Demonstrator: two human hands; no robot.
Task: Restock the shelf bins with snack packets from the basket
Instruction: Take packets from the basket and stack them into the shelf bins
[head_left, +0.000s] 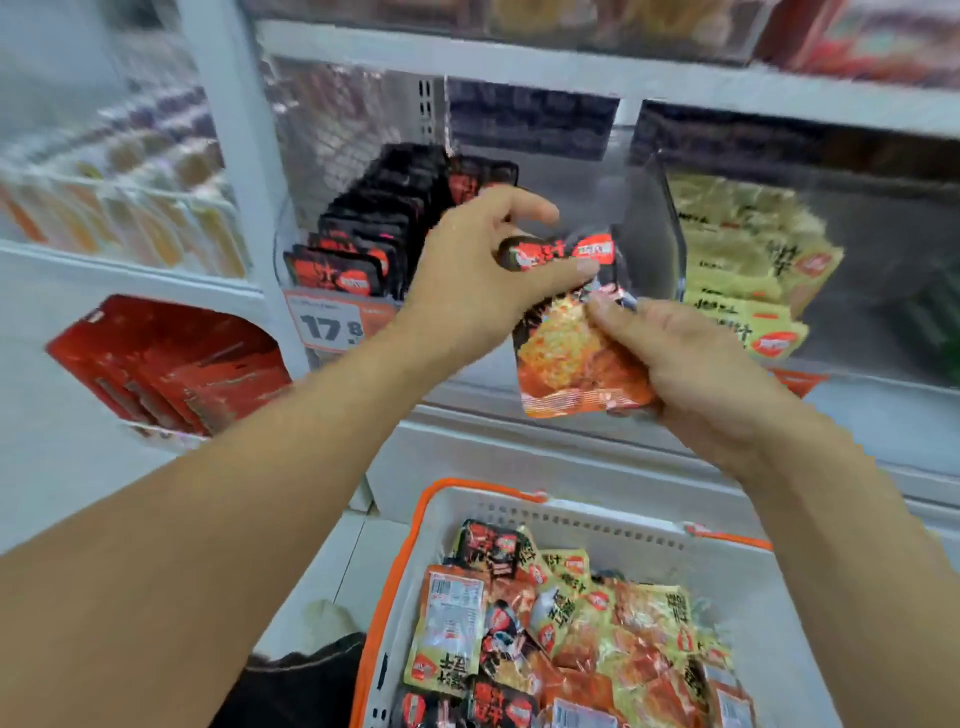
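Holding one black-and-red packet (566, 317) between both hands, the person stands in front of the shelf; the left hand (483, 265) pinches its top edge with thumb and fingers, and the right hand (691, 364) grips its lower right corner. The packet hangs just in front of the clear bin (652, 228), above the basket (519, 509); its print appears to match the black packets (374, 234) standing in a row at the left of that bin.

To do the step well: keep the packet upright, face forward; slide it into the open space to the right of the black row, seating it on its bottom edge; release the right hand first, then the left.

Surroundings: yellow packets (743, 260) fill the bin to the right, behind a clear divider (667, 208) that the packet must not cross; a price tag (332, 325) sits on the shelf edge; red packs (166, 364) lie at lower left. The basket near the person holds mixed packets, so sorting by colour is needed.
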